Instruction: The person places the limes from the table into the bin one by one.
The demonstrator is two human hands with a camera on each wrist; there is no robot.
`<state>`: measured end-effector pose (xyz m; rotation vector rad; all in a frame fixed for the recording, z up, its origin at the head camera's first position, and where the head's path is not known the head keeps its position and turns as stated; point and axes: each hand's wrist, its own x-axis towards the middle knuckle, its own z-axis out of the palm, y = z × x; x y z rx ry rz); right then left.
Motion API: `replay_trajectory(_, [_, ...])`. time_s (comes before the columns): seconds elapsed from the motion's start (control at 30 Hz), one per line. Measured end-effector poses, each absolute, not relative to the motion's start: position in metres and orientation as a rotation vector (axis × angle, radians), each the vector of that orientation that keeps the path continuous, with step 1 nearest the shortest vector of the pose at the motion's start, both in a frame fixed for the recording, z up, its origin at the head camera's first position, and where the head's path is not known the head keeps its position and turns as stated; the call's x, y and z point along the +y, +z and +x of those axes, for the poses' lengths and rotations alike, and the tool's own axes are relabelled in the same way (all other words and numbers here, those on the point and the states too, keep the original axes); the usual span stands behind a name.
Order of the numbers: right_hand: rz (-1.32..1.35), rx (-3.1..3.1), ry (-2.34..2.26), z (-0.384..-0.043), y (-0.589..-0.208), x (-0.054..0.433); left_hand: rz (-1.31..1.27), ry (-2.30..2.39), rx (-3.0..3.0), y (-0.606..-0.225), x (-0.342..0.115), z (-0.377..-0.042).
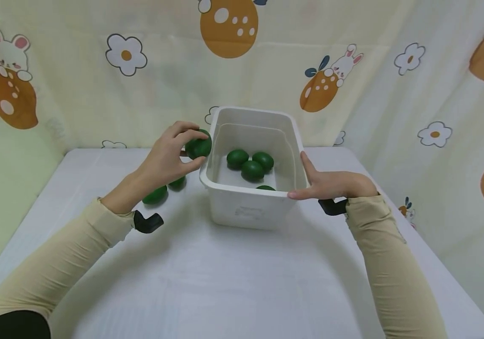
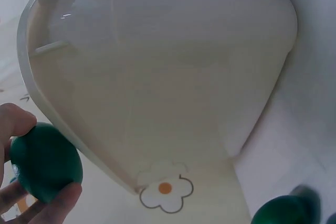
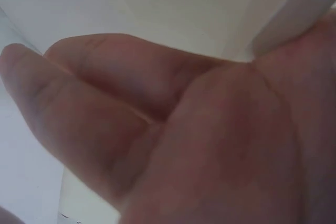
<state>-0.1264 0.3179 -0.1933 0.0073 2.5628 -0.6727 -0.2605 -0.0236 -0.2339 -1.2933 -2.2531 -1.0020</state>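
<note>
In the head view my left hand [image 1: 173, 148] pinches a dark green lime [image 1: 198, 145] between thumb and fingers. It is held at the upper left outer side of a white plastic bin [image 1: 248, 207], near the rim. The left wrist view shows the same lime [image 2: 46, 162] in the fingertips beside the bin wall [image 2: 157, 103]. My right hand [image 1: 331, 183] rests against the bin's near right corner, thumb along the front rim, fingers extended along the right side. Three limes [image 1: 252, 171] lie inside the bin, and part of another [image 1: 266, 188] shows behind the front wall.
Two more limes lie on the white table [image 1: 225, 282] left of the bin, the nearer one [image 1: 155, 196] partly beneath my left forearm. A patterned curtain [image 1: 174, 94] hangs behind the table and along its right side.
</note>
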Motion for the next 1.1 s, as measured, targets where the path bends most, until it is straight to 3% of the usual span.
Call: replay_trajectory(1.1, [-0.017,2.579,-0.762,-0.124,-0.199,0.319,-1.345,-1.103,-2.058,-0.239,0.006,-0.261])
